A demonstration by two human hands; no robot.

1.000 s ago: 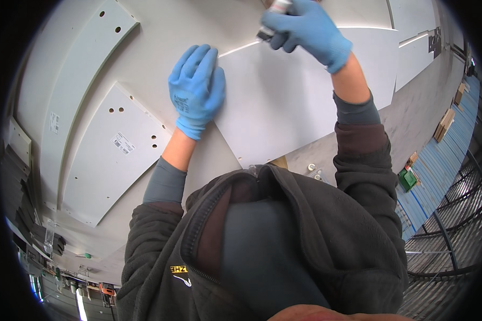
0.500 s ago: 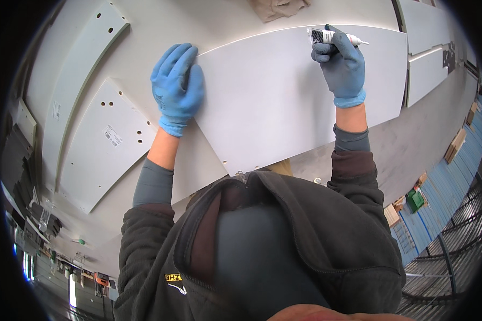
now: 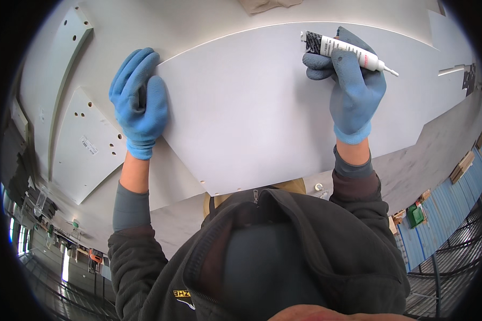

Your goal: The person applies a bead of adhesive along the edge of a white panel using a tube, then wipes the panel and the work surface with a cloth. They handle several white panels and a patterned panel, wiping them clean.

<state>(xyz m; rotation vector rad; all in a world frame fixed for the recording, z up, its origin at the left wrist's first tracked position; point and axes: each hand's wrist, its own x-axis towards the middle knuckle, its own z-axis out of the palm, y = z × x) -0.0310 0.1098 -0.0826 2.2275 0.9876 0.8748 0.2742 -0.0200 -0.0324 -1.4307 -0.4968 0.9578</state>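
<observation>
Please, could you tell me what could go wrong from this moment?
If its nozzle is open, the white tube in the right hand might drip onto the large panel below. The dark jacket appears very close to the panel's near edge, so leaning forward might push the panel out of place.
</observation>
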